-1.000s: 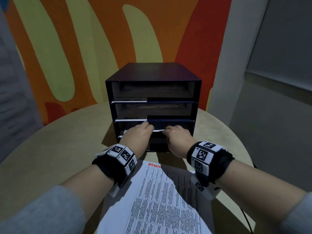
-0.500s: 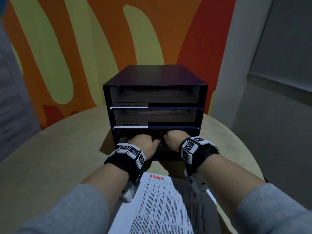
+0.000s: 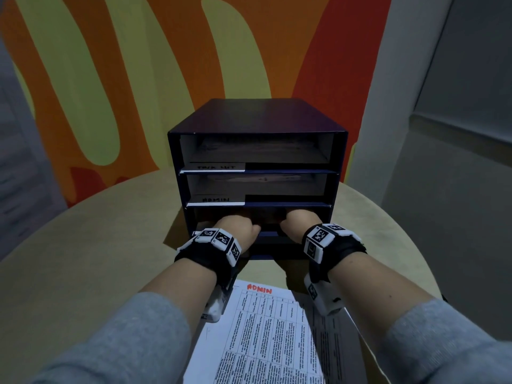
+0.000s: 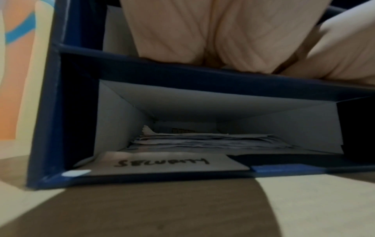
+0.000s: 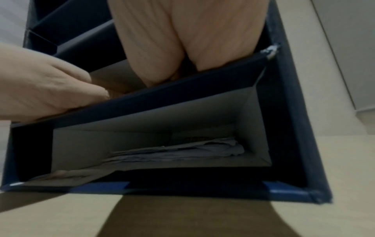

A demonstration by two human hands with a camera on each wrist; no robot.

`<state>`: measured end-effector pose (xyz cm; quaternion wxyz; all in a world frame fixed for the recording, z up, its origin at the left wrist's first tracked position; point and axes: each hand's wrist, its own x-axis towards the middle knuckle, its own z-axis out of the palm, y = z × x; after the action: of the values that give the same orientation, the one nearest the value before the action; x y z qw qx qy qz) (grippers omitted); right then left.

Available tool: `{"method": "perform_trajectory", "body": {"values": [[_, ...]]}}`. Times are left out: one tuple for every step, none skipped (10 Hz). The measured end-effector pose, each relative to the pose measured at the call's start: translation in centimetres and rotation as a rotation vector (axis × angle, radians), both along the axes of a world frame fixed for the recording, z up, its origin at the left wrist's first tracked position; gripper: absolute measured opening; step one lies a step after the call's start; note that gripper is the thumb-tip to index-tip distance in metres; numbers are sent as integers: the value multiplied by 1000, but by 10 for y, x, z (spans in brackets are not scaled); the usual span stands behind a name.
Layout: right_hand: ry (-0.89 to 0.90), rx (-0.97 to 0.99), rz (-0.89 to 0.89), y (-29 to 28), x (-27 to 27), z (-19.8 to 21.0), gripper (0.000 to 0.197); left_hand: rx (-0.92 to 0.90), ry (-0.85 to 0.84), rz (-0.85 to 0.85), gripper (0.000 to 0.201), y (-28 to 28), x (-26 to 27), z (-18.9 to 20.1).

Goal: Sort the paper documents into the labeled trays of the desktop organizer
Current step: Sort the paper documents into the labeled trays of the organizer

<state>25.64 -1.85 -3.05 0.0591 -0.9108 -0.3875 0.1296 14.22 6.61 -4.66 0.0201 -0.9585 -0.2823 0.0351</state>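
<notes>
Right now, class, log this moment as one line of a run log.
left hand: in third tray | right hand: in third tray | organizer: on table | ADMIN sheet: unsorted | grips hidden

Right hand [image 5: 182, 40] reaches into an organizer [image 5: 294, 112] tray; fingers hidden. Left hand [image 5: 46, 83] enters the same tray beside it. The tray below holds a paper stack [image 5: 182, 152]. Organizer rests on a table [image 5: 334, 176].
</notes>
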Motion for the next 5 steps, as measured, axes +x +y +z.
{"method": "perform_trajectory", "body": {"values": [[-1,16,24,-1,0,-3,24,2,-32,30,37,3,-1,0],[-27,18,66,-1,-2,1,21,-2,-43,78,34,2,0,0],[-20,13,79,1,-2,-2,23,7,-21,68,38,2,0,0],[12,-43,84,3,2,-10,27,11,25,46,41,5,2,-5],[-60,-16,140,-4,-2,-2,33,28,47,65,41,0,1,1]]}}
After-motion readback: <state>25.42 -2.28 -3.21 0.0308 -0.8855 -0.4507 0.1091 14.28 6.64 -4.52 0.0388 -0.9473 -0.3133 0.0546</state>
